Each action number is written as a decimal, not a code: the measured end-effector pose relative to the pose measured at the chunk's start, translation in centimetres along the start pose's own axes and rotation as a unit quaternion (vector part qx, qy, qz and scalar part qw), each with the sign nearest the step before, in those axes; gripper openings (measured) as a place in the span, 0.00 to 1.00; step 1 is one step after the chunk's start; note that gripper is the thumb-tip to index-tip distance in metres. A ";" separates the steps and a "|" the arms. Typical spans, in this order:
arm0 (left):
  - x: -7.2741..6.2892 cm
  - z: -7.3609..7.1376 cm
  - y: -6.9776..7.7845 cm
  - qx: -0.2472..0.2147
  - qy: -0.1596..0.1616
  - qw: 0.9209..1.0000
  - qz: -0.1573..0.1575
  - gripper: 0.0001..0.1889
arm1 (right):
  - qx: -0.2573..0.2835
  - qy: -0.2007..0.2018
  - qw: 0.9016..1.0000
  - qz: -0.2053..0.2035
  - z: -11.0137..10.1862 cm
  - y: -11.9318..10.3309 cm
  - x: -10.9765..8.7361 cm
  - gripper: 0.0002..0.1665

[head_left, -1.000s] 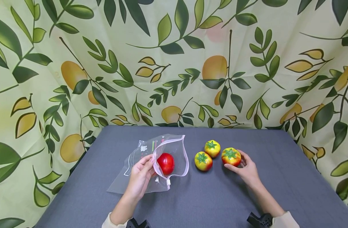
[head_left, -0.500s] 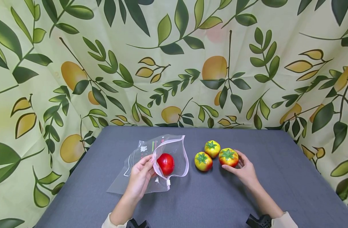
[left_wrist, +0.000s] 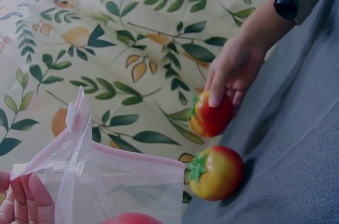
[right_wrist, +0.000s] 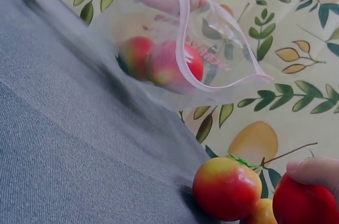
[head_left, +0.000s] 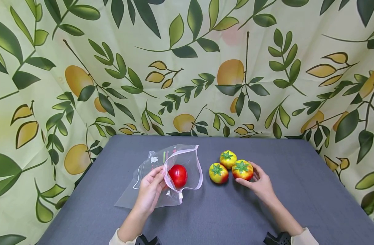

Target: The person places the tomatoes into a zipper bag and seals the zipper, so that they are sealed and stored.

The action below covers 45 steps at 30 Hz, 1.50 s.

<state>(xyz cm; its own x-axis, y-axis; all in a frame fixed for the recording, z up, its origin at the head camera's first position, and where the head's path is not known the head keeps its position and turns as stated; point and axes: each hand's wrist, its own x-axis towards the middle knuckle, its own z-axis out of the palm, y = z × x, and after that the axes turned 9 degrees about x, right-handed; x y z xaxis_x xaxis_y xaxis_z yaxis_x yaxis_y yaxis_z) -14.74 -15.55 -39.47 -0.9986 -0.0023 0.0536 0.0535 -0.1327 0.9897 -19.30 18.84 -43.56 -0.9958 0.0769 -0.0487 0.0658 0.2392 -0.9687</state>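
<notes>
My left hand (head_left: 151, 191) pinches the pink zip rim of a clear zip bag (head_left: 136, 192), whose mouth gapes toward the right. Inside lies a glossy red tomato (head_left: 178, 176); through the plastic in the right wrist view, a second reddish tomato (right_wrist: 135, 56) shows behind it. My right hand (head_left: 263, 186) grips a red-and-yellow tomato (head_left: 242, 170) with a green star-shaped top, thumb in front and fingers behind. Just left of it sit two more yellow-and-red tomatoes, a nearer one (head_left: 218, 173) and a farther one (head_left: 228, 159).
A grey cloth-covered table (head_left: 205, 217) carries everything. Behind and beside it hangs a curtain (head_left: 187, 85) printed with leaves and fruit. A white slider (head_left: 180, 196) sits at the near corner of the bag's mouth. Each wrist wears a black device (head_left: 277, 238).
My right hand has shifted slightly left with the tomato, bringing it close to the two others. The left hand and the bag have stayed in place.
</notes>
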 end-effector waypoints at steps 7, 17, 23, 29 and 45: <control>0.0 -0.1 0.1 -0.003 -0.003 1.000 0.009 0.09 | -0.002 -0.003 1.000 -0.011 0.3 0.0 0.0 0.50; -0.1 0.0 0.2 0.003 0.004 1.000 -0.004 0.09 | 0.010 -0.008 0.999 -0.030 0.9 -0.3 -0.3 0.50; -0.1 0.0 0.1 -0.008 -0.007 1.000 0.015 0.08 | 0.017 -0.014 0.999 -0.038 1.3 -0.5 -0.5 0.50; -0.1 0.0 0.1 -0.001 0.002 1.000 0.000 0.09 | 0.032 -0.018 0.998 -0.049 1.7 -0.7 -0.7 0.50; -0.1 0.0 0.2 0.008 0.005 1.000 -0.006 0.09 | 0.032 -0.029 0.998 -0.042 2.4 -1.0 -0.9 0.49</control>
<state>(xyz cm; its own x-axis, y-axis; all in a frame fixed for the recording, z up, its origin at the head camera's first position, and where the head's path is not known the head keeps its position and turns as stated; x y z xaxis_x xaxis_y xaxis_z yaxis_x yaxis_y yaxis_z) -14.64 -15.57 -39.30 -0.9991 -0.0117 0.0407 0.0418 -0.1162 0.9923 -18.58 16.18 -43.12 -0.9998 0.0025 0.0204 -0.0196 0.1796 -0.9835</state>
